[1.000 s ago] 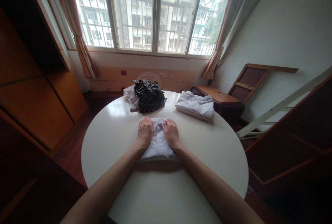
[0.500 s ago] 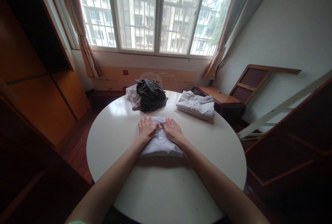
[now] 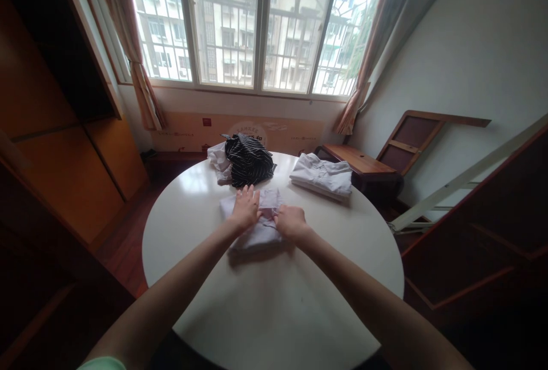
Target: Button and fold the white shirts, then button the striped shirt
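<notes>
A folded white shirt (image 3: 259, 238) lies in front of me on the round white table (image 3: 265, 313). My left hand (image 3: 247, 209) rests on its upper part with the fingers stretched out. At the shirt's right edge, near the collar, my right hand (image 3: 291, 222) is closed with its fingers curled round the fabric. The shirt sits turned at a slight angle. Part of its collar is hidden between and under my hands.
Behind the shirt, a crumpled black striped garment (image 3: 250, 160) lies against a whitish one (image 3: 218, 163). A stack of folded white shirts (image 3: 321, 173) is at the back right. Beyond the table stands a wooden bench (image 3: 357, 159); a ladder (image 3: 454, 184) leans at the right.
My right hand has gone from lying flat on the shirt to gripping its right edge. The shirt has turned slightly and shifted left. My left hand stays flat on it.
</notes>
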The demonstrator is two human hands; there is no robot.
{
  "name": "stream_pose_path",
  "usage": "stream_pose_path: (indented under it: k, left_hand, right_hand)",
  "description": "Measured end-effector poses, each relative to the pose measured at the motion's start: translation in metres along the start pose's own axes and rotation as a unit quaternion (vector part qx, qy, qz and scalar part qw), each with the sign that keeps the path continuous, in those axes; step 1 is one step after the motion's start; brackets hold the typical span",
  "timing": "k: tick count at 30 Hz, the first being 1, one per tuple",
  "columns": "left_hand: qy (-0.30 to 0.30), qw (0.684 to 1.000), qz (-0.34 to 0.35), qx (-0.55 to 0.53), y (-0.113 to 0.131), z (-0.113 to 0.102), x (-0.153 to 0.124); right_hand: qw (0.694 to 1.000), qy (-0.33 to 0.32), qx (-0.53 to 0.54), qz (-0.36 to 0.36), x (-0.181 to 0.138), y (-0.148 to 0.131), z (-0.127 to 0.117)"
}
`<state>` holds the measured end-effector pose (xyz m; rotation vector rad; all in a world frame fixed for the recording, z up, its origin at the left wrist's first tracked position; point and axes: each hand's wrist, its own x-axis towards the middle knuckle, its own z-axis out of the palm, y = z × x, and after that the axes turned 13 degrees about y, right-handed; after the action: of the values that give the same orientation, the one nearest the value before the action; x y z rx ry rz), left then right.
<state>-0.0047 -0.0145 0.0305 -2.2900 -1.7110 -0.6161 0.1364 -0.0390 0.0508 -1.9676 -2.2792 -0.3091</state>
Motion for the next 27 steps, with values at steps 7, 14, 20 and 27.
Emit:
stream_pose_path:
  k: [7,14,20,27]
  left_hand:
    - [-0.024,0.997,-0.068,-0.024,0.005,0.012,-0.016]
    - [-0.014,0.998,-0.048,-0.023,0.002,0.019,-0.024]
    - [-0.068,0.997,-0.038,-0.020,-0.029,0.015,-0.013]
    - [-0.014,0.996,-0.070,-0.048,-0.048,0.027,-0.020]
  right_hand:
    - [0.990,0.127,0.059,-0.019,0.007,-0.001,-0.029]
    - [0.979,0.150,0.136,-0.020,0.020,-0.028,0.042]
    - [0.977,0.162,0.137,-0.017,0.017,-0.028,0.060]
    - [0.980,0.146,0.134,-0.013,0.018,-0.029,0.055]
